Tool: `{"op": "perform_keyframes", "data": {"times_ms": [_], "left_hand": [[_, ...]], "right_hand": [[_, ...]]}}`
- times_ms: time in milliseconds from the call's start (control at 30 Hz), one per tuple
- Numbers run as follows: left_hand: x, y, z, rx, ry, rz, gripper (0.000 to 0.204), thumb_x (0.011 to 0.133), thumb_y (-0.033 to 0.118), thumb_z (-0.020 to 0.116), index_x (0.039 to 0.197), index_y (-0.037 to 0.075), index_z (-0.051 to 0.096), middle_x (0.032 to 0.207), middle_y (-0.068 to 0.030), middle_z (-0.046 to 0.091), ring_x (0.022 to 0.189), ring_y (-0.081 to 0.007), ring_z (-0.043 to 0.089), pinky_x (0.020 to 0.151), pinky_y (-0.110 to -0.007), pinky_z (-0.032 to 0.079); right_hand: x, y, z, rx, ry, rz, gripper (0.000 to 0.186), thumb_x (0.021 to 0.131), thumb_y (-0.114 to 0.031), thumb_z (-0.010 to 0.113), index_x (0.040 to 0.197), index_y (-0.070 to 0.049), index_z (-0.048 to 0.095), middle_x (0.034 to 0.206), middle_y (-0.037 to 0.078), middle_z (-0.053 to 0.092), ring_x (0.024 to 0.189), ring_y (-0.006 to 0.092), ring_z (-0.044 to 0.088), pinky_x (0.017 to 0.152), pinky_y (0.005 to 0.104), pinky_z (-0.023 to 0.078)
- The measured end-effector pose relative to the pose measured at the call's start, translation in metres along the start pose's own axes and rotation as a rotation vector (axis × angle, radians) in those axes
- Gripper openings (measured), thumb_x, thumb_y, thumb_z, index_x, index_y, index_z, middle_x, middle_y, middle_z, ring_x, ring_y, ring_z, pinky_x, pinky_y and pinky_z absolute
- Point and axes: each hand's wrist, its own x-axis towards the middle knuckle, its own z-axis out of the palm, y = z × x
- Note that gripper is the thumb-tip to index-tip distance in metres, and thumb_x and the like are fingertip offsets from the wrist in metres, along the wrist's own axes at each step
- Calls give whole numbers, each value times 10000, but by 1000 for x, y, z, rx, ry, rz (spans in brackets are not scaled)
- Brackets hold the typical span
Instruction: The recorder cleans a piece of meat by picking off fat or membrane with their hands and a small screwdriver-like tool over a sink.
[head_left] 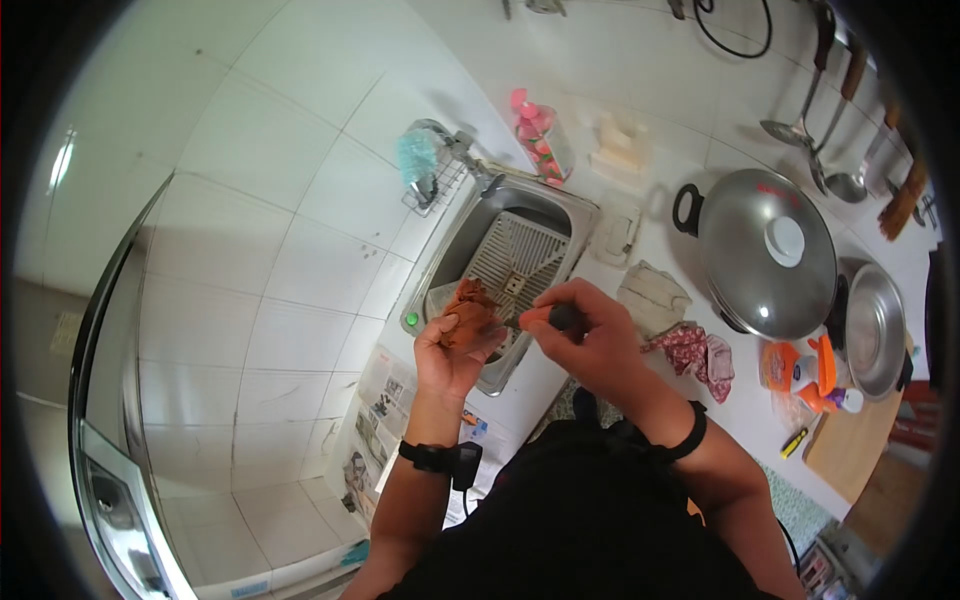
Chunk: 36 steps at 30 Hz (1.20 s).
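Note:
Over the steel sink (585,215), my left hand (445,355) is wrapped round a reddish-brown, rough, lumpy item (465,315) with a flaky top; I cannot make out exactly what it is. My right hand (585,330), just to the right of it, grips a black-handled tool (565,318); its working end is too small to make out, close to the brown item. A slotted steel tray (525,250) sits in the sink below my hands.
Right of the sink are a lidded pan (760,275), a steel pot (875,330), cloths (705,355), orange containers (780,365) and a wooden board (850,445). Utensils (850,180) hang behind. Newspaper (385,400) covers the left counter; a rack (435,190) and pink bottle (535,135) stand behind.

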Motion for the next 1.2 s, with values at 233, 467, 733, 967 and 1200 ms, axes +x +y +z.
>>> {"op": "perform_keyframes", "data": {"times_ms": [233,467,733,967,1200], "left_hand": [[-21,16,20,-84,84,108,577,919,237,563,1397,-84,544,1279,-256,666,1109,-411,678,998,-528,569],[-37,27,16,-82,88,166,589,911,220,579,1425,-62,521,1254,-243,664,1077,-379,694,976,-534,592],[-41,30,33,-126,151,210,589,911,217,580,1436,-46,528,1251,-235,657,1048,-373,682,935,-525,595],[-40,35,41,-112,97,229,605,926,214,559,1463,-59,500,1295,-252,636,1077,-382,665,983,-543,555],[-33,41,31,-172,61,179,606,941,259,572,1471,-27,518,1308,-231,630,1117,-371,618,1005,-523,515]], "right_hand": [[28,8,35,-53,-90,-83,196,940,-192,799,1032,-52,698,911,30,711,758,86,664,679,255,527],[32,-14,27,65,-250,242,195,969,-257,770,995,-72,712,836,4,707,643,64,659,531,228,476],[27,-33,23,150,-318,229,141,968,-160,747,1010,-31,709,880,34,717,702,104,684,638,269,548],[30,-31,34,209,-356,117,74,963,-65,731,998,-1,719,920,51,733,705,104,687,640,267,552],[34,-32,38,238,-321,91,84,1004,-92,704,1017,-10,709,883,65,716,696,137,712,578,263,526]]}}
